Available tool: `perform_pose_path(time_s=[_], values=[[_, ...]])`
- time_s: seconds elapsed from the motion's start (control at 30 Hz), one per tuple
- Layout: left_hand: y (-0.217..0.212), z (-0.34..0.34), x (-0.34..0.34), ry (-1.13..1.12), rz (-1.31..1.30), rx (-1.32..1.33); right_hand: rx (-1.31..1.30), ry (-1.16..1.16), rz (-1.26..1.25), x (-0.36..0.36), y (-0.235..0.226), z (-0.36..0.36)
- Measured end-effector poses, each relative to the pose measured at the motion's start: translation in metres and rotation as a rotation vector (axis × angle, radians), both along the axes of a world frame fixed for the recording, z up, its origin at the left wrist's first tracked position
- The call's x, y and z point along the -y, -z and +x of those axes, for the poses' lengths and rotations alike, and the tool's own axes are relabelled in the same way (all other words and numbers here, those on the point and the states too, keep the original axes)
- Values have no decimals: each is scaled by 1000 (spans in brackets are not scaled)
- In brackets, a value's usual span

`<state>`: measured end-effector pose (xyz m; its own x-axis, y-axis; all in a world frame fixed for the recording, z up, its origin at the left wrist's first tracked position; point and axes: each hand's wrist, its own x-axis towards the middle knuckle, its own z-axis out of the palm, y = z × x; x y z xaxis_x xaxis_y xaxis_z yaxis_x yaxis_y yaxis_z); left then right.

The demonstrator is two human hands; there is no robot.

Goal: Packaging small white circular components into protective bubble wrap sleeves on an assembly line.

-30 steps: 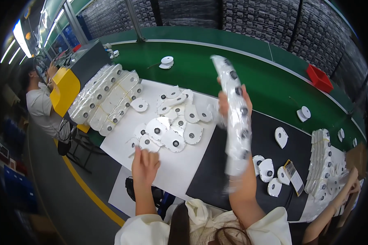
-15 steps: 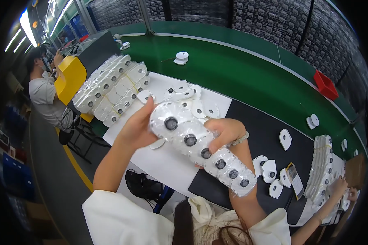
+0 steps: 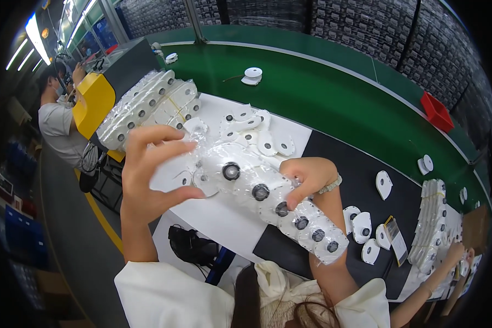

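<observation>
Above the worktop (image 3: 218, 223), a wrapped strip (image 3: 269, 203) of white pieces, 6 dark round centres showing, slants from upper left down to lower right. The person's right grip (image 3: 315, 177) is closed around the strip's middle, its thumb pressed on top. Just beside the upper-left end, the left grip (image 3: 146, 183) is spread, fingers and thumb apart and curved; whether it touches the strip, I cannot tell. Loose white pieces (image 3: 267, 144) lie beyond.
</observation>
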<state>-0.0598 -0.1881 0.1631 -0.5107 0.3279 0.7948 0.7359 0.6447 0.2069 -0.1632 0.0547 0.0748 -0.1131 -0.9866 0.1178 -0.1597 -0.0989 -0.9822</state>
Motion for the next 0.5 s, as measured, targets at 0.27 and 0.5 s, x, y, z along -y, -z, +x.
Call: perform_pose_path(time_s=[0.27, 0.5], values=[[9, 4, 3, -90, -387, -251, -53, -31, -98, 0, 8, -5], [7, 6, -4, -72, -332, -178, 61, 4, -234, -4, 26, -5]])
